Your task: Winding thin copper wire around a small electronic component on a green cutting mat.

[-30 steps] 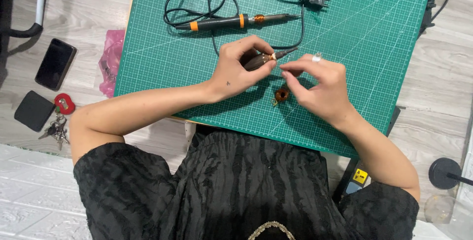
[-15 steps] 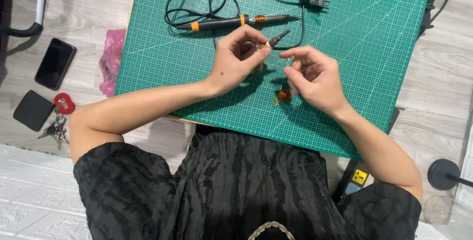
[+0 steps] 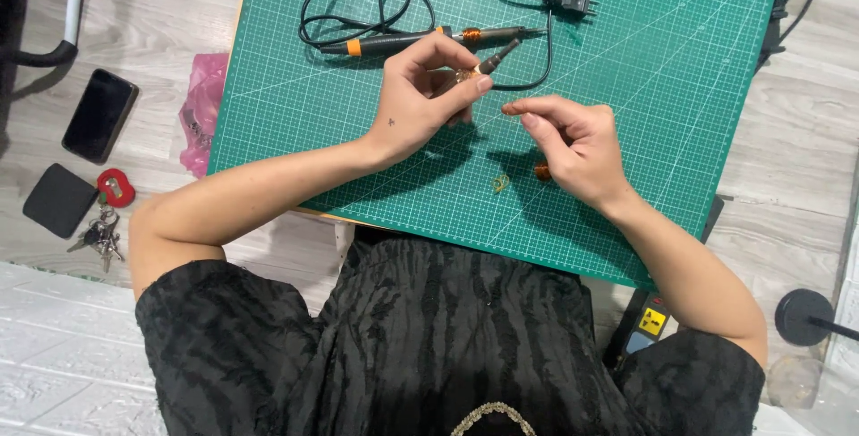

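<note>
Since the earlier frames the two hands have drawn apart: the left hand [image 3: 420, 100] has lifted toward the far side of the green cutting mat [image 3: 680, 69], and the right hand [image 3: 573, 145] has pulled back, uncovering the small bits that lie under it.

The left hand pinches a slim dark tool [image 3: 490, 58] between thumb and forefinger, tip slanted up toward the far edge, probably so the working end stays free of the mat. The right hand is closed in a fine pinch, thumb against forefinger, the other fingers curled; what it holds is too small to tell, perhaps a thin wire. Below it, near the middle of the mat, lie a small copper-coloured coil [image 3: 542, 170] and a tiny yellowish loop of wire [image 3: 500, 183], kept within easy reach.

A soldering iron [image 3: 420, 39] with orange bands lies along the far side of the mat, its black cord [image 3: 358, 6] looped beside it and its plug [image 3: 573, 1] near the far edge.

Off the mat's left edge sits a pink plastic bag [image 3: 201, 109], crumpled; farther left, on the pale floor, lie a black phone [image 3: 100, 115], a square black pouch [image 3: 59, 200], a red tag with keys [image 3: 107, 212]. By the mat's near right corner a dark device carries a small yellow label [image 3: 653, 320].
</note>
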